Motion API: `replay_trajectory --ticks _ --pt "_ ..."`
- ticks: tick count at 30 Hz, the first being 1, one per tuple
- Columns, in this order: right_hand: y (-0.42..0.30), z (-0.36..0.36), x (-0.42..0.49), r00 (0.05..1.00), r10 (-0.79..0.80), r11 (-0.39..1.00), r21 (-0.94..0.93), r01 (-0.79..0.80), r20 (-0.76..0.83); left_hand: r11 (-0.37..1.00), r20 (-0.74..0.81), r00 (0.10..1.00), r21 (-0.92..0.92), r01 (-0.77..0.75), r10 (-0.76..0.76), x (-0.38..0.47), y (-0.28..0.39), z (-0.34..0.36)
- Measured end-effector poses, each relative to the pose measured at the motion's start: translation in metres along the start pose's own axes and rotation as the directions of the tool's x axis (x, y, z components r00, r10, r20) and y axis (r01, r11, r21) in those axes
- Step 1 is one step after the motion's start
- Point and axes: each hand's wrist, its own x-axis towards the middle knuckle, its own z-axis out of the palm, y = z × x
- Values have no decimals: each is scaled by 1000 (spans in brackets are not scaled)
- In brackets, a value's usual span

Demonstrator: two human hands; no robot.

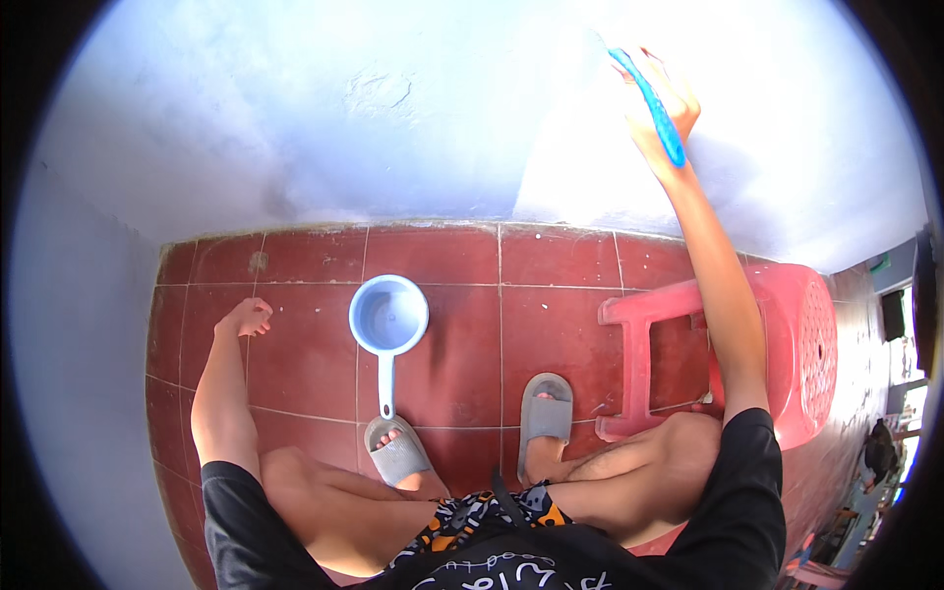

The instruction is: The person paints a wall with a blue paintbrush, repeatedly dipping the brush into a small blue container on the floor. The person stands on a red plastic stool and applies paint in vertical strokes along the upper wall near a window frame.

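Observation:
My right hand [677,96] is raised to the pale blue wall [457,162], gripping a tool by its bright blue handle [656,107]. Strong glare washes out the tool's working end, so its kind cannot be told. My left hand [251,317] hangs empty over the floor at the left, its fingers loosely bent and slightly apart. Between my arms, a light blue plastic water dipper [389,313] rests on the red tiles, its bowl facing up. The dipper's handle points back towards my left sandal [398,450].
A red plastic stool [815,354] lies on its side at the right, partly behind my right forearm. My right sandal [547,413] is on the red tiled floor [450,383]. The wall has a rough, cracked patch. Another wall [81,317] rises at the left.

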Motion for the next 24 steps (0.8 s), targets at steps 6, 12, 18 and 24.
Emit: replay_trajectory --ticks 6,12,18,24 --pt "5 12 -85 923 216 960 105 -261 319 1000 3 1000 0 -25 25 3 23 4" --pt "-34 41 -136 833 76 925 273 -264 547 998 -31 999 -56 -13 12 -12 4 1" --pt "-122 46 -111 806 -79 806 513 -295 587 946 46 997 -322 -40 58 42 -41 -4" --pt "-216 69 -103 511 31 550 412 -726 859 996 -26 995 14 -92 92 7 15 1"
